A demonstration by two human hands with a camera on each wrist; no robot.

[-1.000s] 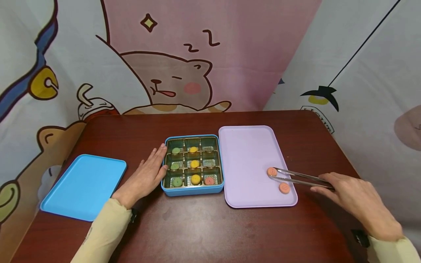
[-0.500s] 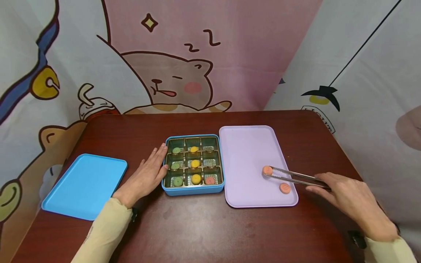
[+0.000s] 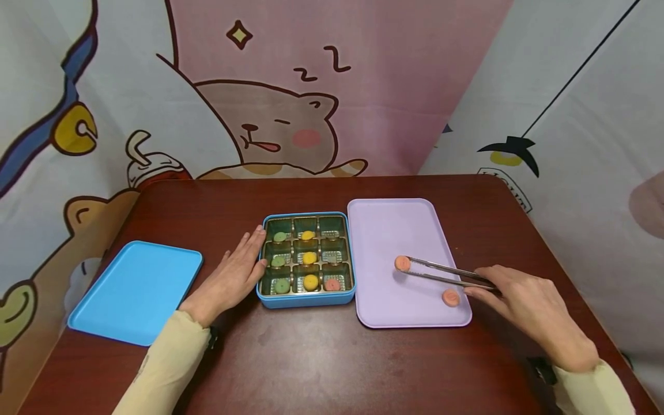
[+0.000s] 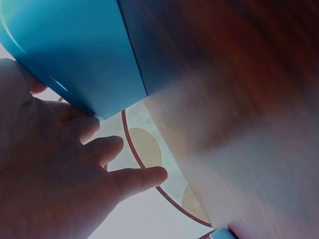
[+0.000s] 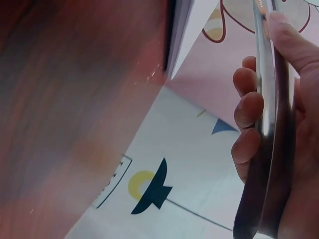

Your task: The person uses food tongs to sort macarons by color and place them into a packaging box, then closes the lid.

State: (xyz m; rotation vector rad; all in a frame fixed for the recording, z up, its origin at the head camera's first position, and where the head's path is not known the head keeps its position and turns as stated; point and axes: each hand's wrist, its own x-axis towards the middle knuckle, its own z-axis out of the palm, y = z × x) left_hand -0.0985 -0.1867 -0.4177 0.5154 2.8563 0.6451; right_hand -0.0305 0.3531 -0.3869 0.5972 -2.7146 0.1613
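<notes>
My right hand [image 3: 534, 305] grips metal tongs [image 3: 451, 278], its fingers wrapped round them in the right wrist view. At the tips of the tongs an orange-pink round piece [image 3: 402, 263] is pinched over the lilac tray [image 3: 384, 225]. A second orange-pink piece [image 3: 451, 297] lies near that tray's front right corner. With fingers straight, my left hand [image 3: 228, 279] rests against the left side of a blue box [image 3: 306, 300]. Inside the box, a gold divided insert holds green pieces in the left column, yellow pieces [image 3: 309, 257] in the middle and one pink piece [image 3: 332, 285] at front right.
A light blue tray-like lid [image 3: 137, 294] lies on the brown table [image 3: 321, 363] at the left. The lilac tray stands right beside the box. Behind the table hangs a cloth [image 3: 394, 86] printed with cartoon animals.
The right hand has moved left with the tongs, carrying the orange-pink piece from the tray's right side toward its middle. The left hand stays at the box.
</notes>
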